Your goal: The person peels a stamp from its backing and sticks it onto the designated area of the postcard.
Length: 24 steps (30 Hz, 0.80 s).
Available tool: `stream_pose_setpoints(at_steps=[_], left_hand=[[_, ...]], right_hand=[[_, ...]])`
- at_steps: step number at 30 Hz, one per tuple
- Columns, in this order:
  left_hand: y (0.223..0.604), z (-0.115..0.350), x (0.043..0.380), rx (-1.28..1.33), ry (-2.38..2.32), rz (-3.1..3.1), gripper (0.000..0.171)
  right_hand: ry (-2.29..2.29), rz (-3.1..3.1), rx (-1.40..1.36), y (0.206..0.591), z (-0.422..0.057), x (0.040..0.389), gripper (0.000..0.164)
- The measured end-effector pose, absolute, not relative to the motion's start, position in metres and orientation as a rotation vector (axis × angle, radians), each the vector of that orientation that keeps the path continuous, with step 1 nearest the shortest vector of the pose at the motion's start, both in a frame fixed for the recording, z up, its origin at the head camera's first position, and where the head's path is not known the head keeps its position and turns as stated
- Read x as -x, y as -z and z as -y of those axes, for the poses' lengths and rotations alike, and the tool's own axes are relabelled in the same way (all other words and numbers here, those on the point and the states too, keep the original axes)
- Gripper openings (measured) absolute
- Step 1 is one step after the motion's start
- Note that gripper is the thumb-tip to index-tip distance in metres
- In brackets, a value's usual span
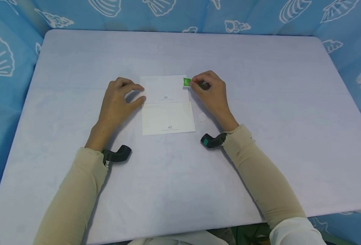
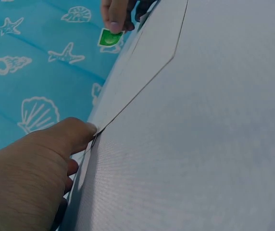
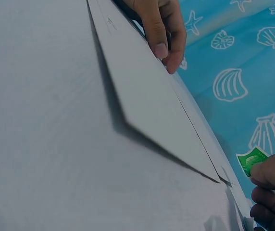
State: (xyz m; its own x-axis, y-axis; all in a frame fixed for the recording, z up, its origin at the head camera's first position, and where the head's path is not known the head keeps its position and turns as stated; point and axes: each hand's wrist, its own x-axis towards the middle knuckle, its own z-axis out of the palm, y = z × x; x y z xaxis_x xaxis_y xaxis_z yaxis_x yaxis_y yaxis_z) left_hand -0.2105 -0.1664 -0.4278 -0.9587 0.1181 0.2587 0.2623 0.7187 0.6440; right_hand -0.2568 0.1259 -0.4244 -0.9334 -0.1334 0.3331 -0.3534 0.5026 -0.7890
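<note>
Two white envelopes lie flat, the near envelope (image 1: 168,117) just in front of the far envelope (image 1: 163,86). Each carries a small printed mark at its lower edge; faint boxes run along the near one's top left. My right hand (image 1: 210,92) pinches a green postage stamp (image 1: 187,82) between thumb and forefinger, over the far envelope's upper right corner. In the right wrist view the stamp (image 3: 251,160) stands tilted at the fingertips. My left hand (image 1: 116,98) rests at the envelopes' left side, thumb and forefinger spread apart, their tips right at the edge.
A white cloth covers the table (image 1: 168,177). A small pale scrap (image 1: 202,117) lies right of the near envelope. Blue curtain (image 1: 199,17) with shell prints hangs behind and at both sides. Dark wrist mounts (image 1: 117,154) jut from both sleeves.
</note>
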Motion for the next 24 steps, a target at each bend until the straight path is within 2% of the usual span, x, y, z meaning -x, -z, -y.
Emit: stream_pose_setpoints(at_steps=[24], left_hand=[[0.430,0.167,0.210,0.319,1.041,2.707,0.026]], right_hand=[[-1.245,2.636,-0.400,0.425,-0.108,0.278,0.013]])
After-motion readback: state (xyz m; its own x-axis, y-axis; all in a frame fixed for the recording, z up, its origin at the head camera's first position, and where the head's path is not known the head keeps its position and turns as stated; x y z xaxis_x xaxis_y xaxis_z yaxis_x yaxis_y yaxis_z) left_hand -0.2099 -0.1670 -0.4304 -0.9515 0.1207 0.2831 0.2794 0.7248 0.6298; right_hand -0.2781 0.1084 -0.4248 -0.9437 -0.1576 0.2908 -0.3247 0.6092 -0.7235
